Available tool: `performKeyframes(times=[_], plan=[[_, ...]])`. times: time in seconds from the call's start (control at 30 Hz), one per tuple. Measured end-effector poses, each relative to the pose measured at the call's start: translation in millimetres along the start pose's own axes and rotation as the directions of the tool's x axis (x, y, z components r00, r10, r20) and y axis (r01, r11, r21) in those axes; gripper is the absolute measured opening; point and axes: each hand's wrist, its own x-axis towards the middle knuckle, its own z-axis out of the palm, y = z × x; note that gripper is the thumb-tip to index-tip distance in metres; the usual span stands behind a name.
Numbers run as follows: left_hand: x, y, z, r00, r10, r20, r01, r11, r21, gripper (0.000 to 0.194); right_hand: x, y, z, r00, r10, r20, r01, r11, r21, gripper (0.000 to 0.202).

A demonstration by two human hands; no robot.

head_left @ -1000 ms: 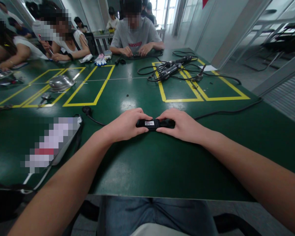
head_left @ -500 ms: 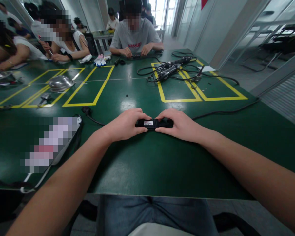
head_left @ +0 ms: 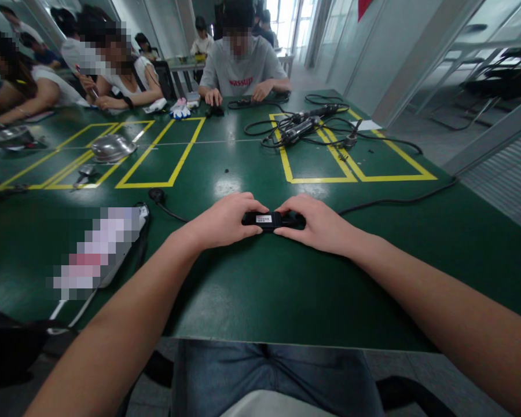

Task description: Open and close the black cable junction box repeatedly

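Observation:
On the green table in front of me lies a small black inline box [head_left: 276,221] with a white printed label, part of a power cord. My left hand [head_left: 228,223] has thumb and fingers closed round its left end. The right end is gripped the same way by my right hand [head_left: 321,225]. The fingers hide both ends of the box. A black plug [head_left: 157,195] lies beyond my left forearm, its short cable running behind my left hand. From behind my right hand a black cable [head_left: 395,201] runs off to the right table edge.
Beyond my left arm lies a blurred-out flat object [head_left: 96,249] with a white strap. Farther off are a metal bowl-like part [head_left: 113,149], yellow tape rectangles and a tangle of black tools with cables [head_left: 301,127]. Across the table a co-worker [head_left: 245,66] handles black parts; other people sit left.
My hands keep their grip on the black box with hardly any movement. The view has shifted slightly. The co-worker opposite has moved one hand leftward onto a black part.

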Motion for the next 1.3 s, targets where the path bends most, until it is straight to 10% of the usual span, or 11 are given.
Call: performKeyframes(times=[0.47,0.67,0.9,1.1,1.3], plan=[[-0.5,-25.2,10.9,0.987,-0.143,-0.067,0.084,0.834,-0.546,0.041,-1.4,-3.6,10.1,0.999,0.045,-0.028,-0.045,0.999,-0.004,0.035],[4.0,-33.8,14.5,0.921,-0.303,-0.245,0.253,0.943,-0.216,0.014,-0.7,-3.0,10.9,0.999,0.029,-0.016,-0.029,0.999,0.026,0.021],[-3.4,-21.0,4.2,0.947,-0.147,-0.285,0.153,0.988,0.000,0.005,1.3,-1.5,9.1,0.999,-0.030,-0.022,0.031,0.999,0.037,0.006],[-11.0,-15.8,-6.0,0.992,-0.111,0.059,0.120,0.977,-0.174,0.009,1.5,-3.7,7.6,1.000,0.003,-0.028,-0.002,1.000,0.019,0.003],[-10.9,-17.8,-2.2,0.989,-0.110,0.094,0.129,0.967,-0.221,0.008,2.0,-5.4,7.8,0.999,0.016,-0.032,-0.016,1.000,0.016,0.003]])
